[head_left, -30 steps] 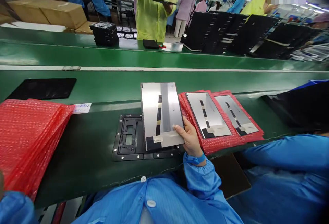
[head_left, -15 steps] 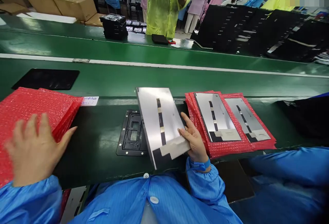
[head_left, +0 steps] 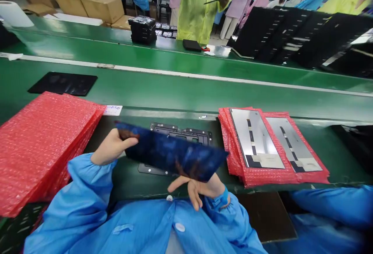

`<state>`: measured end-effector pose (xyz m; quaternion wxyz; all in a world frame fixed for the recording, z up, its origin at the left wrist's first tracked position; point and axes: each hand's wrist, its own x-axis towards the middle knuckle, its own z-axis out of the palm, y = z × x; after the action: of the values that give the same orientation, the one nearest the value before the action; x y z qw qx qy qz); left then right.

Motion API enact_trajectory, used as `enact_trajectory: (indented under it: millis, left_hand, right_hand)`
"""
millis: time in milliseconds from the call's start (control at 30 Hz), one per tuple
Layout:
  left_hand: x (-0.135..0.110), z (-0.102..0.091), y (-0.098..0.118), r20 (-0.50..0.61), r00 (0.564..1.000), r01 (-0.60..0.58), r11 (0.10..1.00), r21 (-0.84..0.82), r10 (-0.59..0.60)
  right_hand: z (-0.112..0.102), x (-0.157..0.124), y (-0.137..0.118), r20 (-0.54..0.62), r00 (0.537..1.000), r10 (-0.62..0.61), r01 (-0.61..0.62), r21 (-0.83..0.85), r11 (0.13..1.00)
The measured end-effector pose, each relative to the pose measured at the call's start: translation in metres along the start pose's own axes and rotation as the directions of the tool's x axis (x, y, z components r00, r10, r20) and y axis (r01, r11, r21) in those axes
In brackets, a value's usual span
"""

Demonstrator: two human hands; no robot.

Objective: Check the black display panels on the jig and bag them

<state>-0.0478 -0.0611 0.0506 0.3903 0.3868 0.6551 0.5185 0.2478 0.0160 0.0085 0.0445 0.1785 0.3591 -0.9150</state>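
Free lane: bare green desk [head_left: 186,91] past the black metal jig [head_left: 180,131], up to the white stripe. Left hand [head_left: 113,146] has the red bubble-wrap bag stack [head_left: 43,145] just beside it. Right of the jig, bubble bags with silver display panels [head_left: 271,149] block the way. Held dark panel [head_left: 175,151] covers the jig's near part, between both hands. Right hand [head_left: 201,190] sits under its edge, near my blue sleeve [head_left: 233,223].
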Motion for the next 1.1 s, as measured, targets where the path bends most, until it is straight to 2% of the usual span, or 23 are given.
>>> enact_trajectory:
  millis: [33,67,100,133,167,200,233,267,333,400,467,567,667,767,867,1100]
  left_hand:
    - [0.003,0.006,0.002,-0.019,0.998,0.061,0.998,-0.022,-0.062]
    - [0.006,0.012,0.003,-0.026,0.991,0.129,0.99,-0.06,-0.131]
    - [0.009,0.018,0.003,0.0,0.982,0.186,0.977,-0.099,-0.187]
    - [0.011,0.024,0.002,0.027,0.973,0.229,0.966,-0.121,-0.227]
    - [0.014,0.03,0.0,0.052,0.967,0.255,0.958,-0.131,-0.25]
    - [0.016,0.034,-0.002,0.07,0.964,0.265,0.955,-0.135,-0.257]
    - [0.018,0.039,-0.005,0.086,0.963,0.266,0.954,-0.142,-0.255]
    - [0.02,0.042,-0.009,0.112,0.963,0.261,0.952,-0.159,-0.245]
    - [0.021,0.045,-0.016,0.194,0.962,0.237,0.942,-0.238,-0.193]
    - [0.021,0.046,-0.024,0.244,0.961,0.205,0.929,-0.309,-0.131]
    - [0.02,0.045,-0.031,0.233,0.967,0.166,0.948,-0.272,-0.102]
    - [0.018,0.044,-0.043,0.131,0.991,0.0,1.0,-0.005,0.001]
    - [0.018,0.044,-0.055,0.043,0.99,-0.138,0.971,0.194,0.132]
    - [0.017,0.044,-0.065,0.024,0.989,-0.15,0.957,0.247,0.148]
    - [0.017,0.045,-0.071,0.024,0.987,-0.158,0.947,0.281,0.158]
    - [0.018,0.045,-0.075,0.029,0.985,-0.171,0.926,0.336,0.172]
  right_hand:
    - [-0.006,-0.001,0.001,-0.111,0.992,-0.051,0.043,-0.072,0.996]
    - [-0.012,-0.002,0.003,-0.275,0.947,-0.166,0.128,-0.15,0.98]
    - [-0.017,-0.002,0.004,-0.442,0.841,-0.311,0.224,-0.238,0.945]
    - [-0.021,-0.003,0.005,-0.573,0.687,-0.447,0.299,-0.338,0.893]
    - [-0.024,-0.003,0.005,-0.644,0.534,-0.548,0.318,-0.447,0.836]
    - [-0.026,-0.004,0.005,-0.663,0.422,-0.619,0.28,-0.554,0.784]
    - [-0.028,-0.004,0.004,-0.649,0.347,-0.677,0.207,-0.651,0.73]
    - [-0.028,-0.005,0.003,-0.619,0.294,-0.728,0.125,-0.731,0.671]
    - [-0.028,-0.008,0.0,-0.559,0.236,-0.795,0.003,-0.818,0.575]
    - [-0.028,-0.01,-0.002,-0.546,0.195,-0.815,-0.03,-0.834,0.551]
    - [-0.028,-0.011,-0.002,-0.557,0.182,-0.811,-0.039,-0.828,0.56]
    - [-0.03,-0.013,0.002,-0.584,0.193,-0.789,-0.083,-0.811,0.58]
    - [-0.032,-0.014,0.006,-0.611,0.214,-0.762,-0.145,-0.791,0.594]
    - [-0.033,-0.014,0.011,-0.626,0.229,-0.746,-0.188,-0.78,0.597]
    - [-0.034,-0.013,0.013,-0.629,0.224,-0.744,-0.21,-0.777,0.593]
    - [-0.035,-0.012,0.015,-0.617,0.223,-0.755,-0.237,-0.785,0.572]
